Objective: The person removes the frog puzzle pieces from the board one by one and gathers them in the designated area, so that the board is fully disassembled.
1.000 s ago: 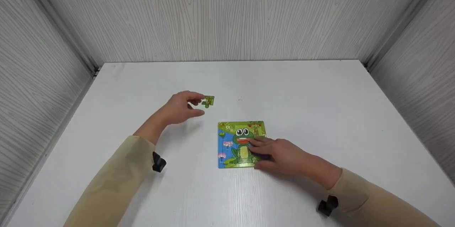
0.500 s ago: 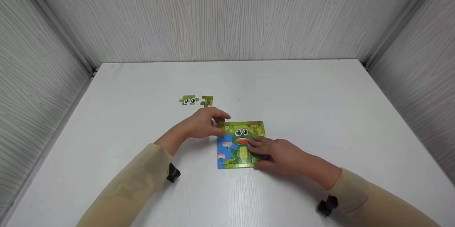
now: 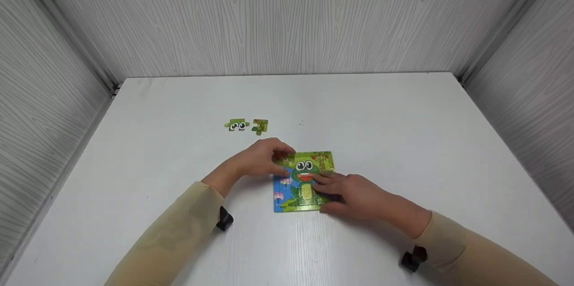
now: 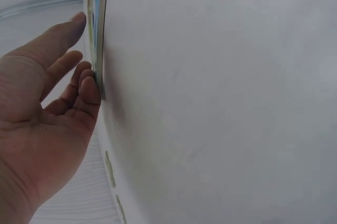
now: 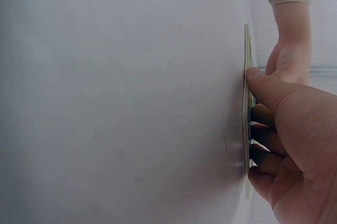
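Note:
A square frog jigsaw board (image 3: 306, 194) lies on the white table, its face showing a green frog with pink flowers on blue. My left hand (image 3: 262, 157) is at the board's upper left corner, thumb and fingers apart and touching its face; nothing shows between them in the left wrist view. Across the board's right side, my right hand (image 3: 354, 194) rests its spread fingers on the picture, with the thumb (image 5: 254, 72) at the near edge. Behind the left hand lie two loose jigsaw pieces: a green piece with frog eyes (image 3: 237, 125) and another green piece (image 3: 259, 126).
The white table (image 3: 403, 120) reaches back to a wood-grained panel (image 3: 287, 21), and similar panels stand at the left and right. Each sleeve carries a black clip (image 3: 224, 219) near the wrist.
My left hand has moved right and nearer, from beside the loose pieces to the board's upper left corner, uncovering the eyes piece. The right hand has stayed on the board.

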Available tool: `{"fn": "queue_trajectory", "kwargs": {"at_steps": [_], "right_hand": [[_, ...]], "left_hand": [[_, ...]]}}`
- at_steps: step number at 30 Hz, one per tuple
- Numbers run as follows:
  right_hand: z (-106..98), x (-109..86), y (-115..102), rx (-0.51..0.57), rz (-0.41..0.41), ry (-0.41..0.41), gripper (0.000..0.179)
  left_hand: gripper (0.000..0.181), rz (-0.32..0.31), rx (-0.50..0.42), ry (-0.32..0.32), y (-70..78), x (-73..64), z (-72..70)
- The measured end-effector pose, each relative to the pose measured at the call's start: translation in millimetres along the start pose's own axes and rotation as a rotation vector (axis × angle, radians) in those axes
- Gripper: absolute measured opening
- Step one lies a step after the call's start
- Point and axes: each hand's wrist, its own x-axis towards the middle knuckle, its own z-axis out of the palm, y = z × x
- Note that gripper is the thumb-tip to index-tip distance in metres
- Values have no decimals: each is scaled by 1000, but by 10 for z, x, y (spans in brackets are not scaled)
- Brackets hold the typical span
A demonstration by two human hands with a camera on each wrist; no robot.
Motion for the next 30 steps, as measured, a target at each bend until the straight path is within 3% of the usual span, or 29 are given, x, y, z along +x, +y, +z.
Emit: {"fn": "queue_trajectory", "kwargs": {"at_steps": [15, 30], "right_hand": [[-112, 36, -119, -19, 2, -29, 60], [-138, 195, -218, -72, -75, 5, 64]], "left_hand": [[53, 7, 58, -60, -15, 37, -12], [51, 22, 99, -86, 22, 26, -34]]}}
